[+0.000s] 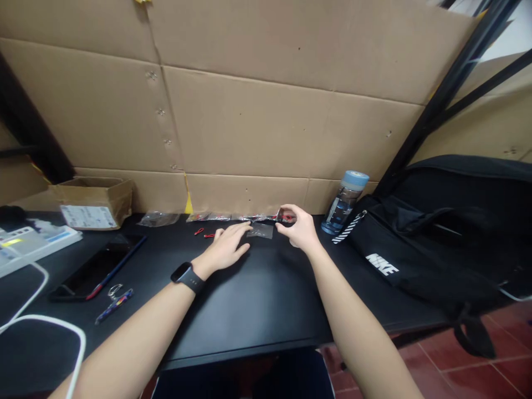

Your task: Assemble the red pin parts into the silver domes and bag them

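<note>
My left hand [228, 248], with a dark watch [188, 277] on its wrist, lies low over the black desk, fingers stretched and thumb apart. Its fingertips reach the edge of a flat clear plastic bag [261, 231]. Two small red looped pieces, one a red loop [199, 231], lie left of these fingers. Between the curved thumb and fingers of my right hand [302, 228] is a small plastic packet [280, 215], seen edge-on; its contents are hard to make out. Along the cardboard wall runs a row of small clear packets [220, 216] with red bits inside.
At right stand a blue-lidded bottle [344, 202] and a black backpack [415, 249]. To the left are a cardboard box [95, 202], a crumpled clear bag [158, 219], a phone [103, 266], a keychain [114, 305] and a white cable [45, 317]. Cardboard [270, 122] walls the back.
</note>
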Available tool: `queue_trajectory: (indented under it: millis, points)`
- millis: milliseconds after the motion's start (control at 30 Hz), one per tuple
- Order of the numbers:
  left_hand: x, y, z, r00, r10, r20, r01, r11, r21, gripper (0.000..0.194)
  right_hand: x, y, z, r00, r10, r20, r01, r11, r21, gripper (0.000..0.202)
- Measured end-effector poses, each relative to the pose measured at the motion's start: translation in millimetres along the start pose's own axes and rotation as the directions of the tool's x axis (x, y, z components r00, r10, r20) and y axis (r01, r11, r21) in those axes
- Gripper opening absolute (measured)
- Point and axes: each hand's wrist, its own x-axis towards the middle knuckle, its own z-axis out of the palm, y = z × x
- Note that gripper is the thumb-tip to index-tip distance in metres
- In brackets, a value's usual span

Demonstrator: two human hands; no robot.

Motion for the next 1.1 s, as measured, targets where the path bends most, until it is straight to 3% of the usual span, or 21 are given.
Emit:
queue_trajectory:
  millis: [233, 433, 600, 933, 1100]
  points:
    - [0.6, 8.2, 11.1, 0.989, 0.058, 0.14, -0.054, 0.998, -0.032, 0.033, -0.4, 14.0, -2.7, 0.975, 0.017, 0.223, 0.0, 0.997, -0.075, 0.044]
    - [-2.8, 16.5, 5.9, 0.992, 0.06, 0.111, -0.063, 0.998, 0.027, 0.04, -4.7, 6.4, -3.9, 0.927, 0.006, 0.375, 0.038, 0.993, -0.112, 0.036]
    - [-4.4, 17.3, 8.4, 0.988, 0.072, 0.14, -0.077, 0.997, 0.031, 0.035, -5.5, 1.4, -7.7, 0.908, 0.032, 0.418, 0.036, 0.988, -0.153, 0.027]
    - [-10.0, 23.5, 13.5, 0.985, 0.032, 0.172, -0.052, 0.993, 0.11, 0.045, -11.7, 1.7, -1.3, 0.854, 0.09, 0.512, 0.008, 0.983, -0.186, 0.02]
    - [-11.9, 29.6, 10.6, 0.987, -0.004, 0.158, -0.022, 0.986, 0.162, 0.046, -17.1, 6.3, 12.8, 0.878, 0.091, 0.469, 0.014, 0.976, -0.216, 0.017]
